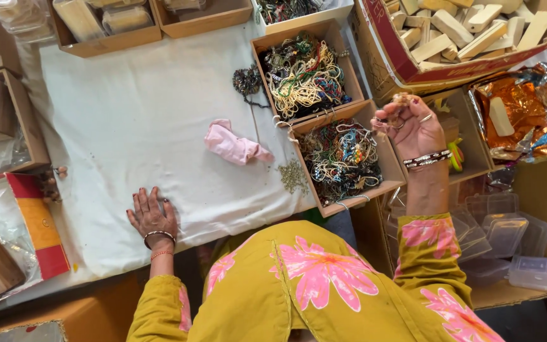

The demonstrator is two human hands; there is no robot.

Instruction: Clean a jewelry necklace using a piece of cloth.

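Right of centre in the frame, the right hand (pixel 413 126) is raised above a cardboard box of beaded strings (pixel 340 161), its fingers (pixel 392 113) pinched on a small beaded piece (pixel 402 99). It looks light, limp and tangle-prone, best nipped near one end. The left hand (pixel 152 214) lies flat, fingers spread, on the white-clothed desk (pixel 128 114), lower left.

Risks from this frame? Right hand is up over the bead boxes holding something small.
1. The right hand pinches a small beaded piece over the edge of a box of beaded strings; dropped there, it would likely get lost in the tangle.
2. Strings hang over that box's rim, so a sleeve could snag them.
3. The left hand rests flat on the white cloth; dragging it could scatter the loose beads.
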